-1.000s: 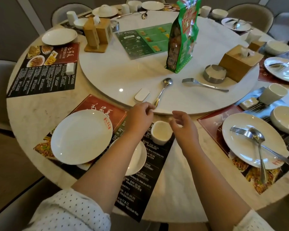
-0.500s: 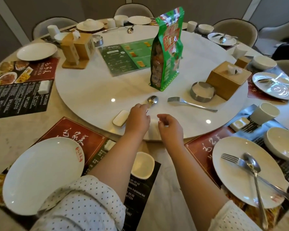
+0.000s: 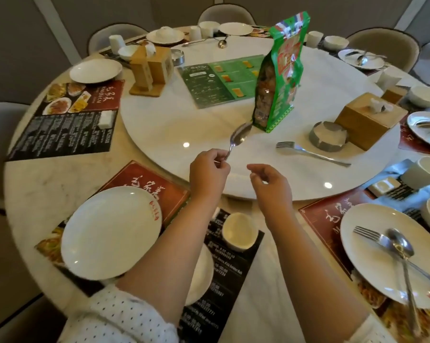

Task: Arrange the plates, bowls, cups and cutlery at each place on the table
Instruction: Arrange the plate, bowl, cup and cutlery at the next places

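Observation:
My left hand (image 3: 209,172) pinches the handle of a metal spoon (image 3: 239,137), lifted off the white turntable (image 3: 159,125) with its bowl pointing up and away. My right hand (image 3: 271,184) hovers beside it, fingers loosely curled, holding nothing. A fork (image 3: 310,153) lies on the turntable to the right. At my place a white plate (image 3: 110,231) sits on a red and black placemat (image 3: 147,179). A small white cup (image 3: 240,231) stands between my forearms. A second white dish (image 3: 201,273) shows partly under my left arm.
A green snack bag (image 3: 280,75) stands mid-turntable, with a metal ashtray (image 3: 329,138), two wooden tissue boxes (image 3: 368,120) (image 3: 152,68) and a green menu (image 3: 221,80). The right place has a plate (image 3: 387,253) with crossed fork and spoon. Other settings ring the table; chairs surround it.
My left hand has picked the spoon up off the turntable and raised it. The white rest that lay beside the spoon is no longer visible. My right hand stayed close by.

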Motion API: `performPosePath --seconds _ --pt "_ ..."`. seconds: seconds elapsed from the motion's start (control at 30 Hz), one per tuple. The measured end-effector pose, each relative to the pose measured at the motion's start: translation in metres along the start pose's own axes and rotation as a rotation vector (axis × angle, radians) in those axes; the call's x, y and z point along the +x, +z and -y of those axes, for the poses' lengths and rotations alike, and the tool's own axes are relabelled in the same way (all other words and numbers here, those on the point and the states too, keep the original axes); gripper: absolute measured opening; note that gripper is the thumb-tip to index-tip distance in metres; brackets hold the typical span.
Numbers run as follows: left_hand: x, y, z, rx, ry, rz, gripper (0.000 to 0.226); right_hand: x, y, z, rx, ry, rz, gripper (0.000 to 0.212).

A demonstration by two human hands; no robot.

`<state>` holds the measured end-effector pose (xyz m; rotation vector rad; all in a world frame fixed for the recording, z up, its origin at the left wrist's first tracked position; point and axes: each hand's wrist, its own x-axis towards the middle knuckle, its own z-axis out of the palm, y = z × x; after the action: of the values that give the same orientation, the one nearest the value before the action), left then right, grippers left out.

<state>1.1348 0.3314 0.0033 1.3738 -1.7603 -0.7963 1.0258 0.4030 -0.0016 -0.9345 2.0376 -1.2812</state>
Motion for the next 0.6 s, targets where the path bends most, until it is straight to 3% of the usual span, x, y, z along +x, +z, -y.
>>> performPosePath --seconds 0.2,0.37,0.47,0.6 --pt "-0.058 -0.094 0.032 -0.141 -0.118 -0.108 0.024 -0.08 0.036 0.027 -0.016 -0.151 0.08 0.019" --pt "-0.11 -0.153 0.084 0.157 -0.126 -0.135 0.028 -0.15 0.075 0.021 -0.309 -0.337 0.217 0.026" --pt "-0.135 -0.174 0.111 0.245 -0.104 -0.14 0.029 -0.187 0.089 0.009 -0.583 -0.458 0.246 0.037" --pt "-0.154 -0.186 0.136 0.332 -0.065 -0.11 0.03 -0.219 0.097 -0.007 -0.715 -0.515 0.254 0.04"
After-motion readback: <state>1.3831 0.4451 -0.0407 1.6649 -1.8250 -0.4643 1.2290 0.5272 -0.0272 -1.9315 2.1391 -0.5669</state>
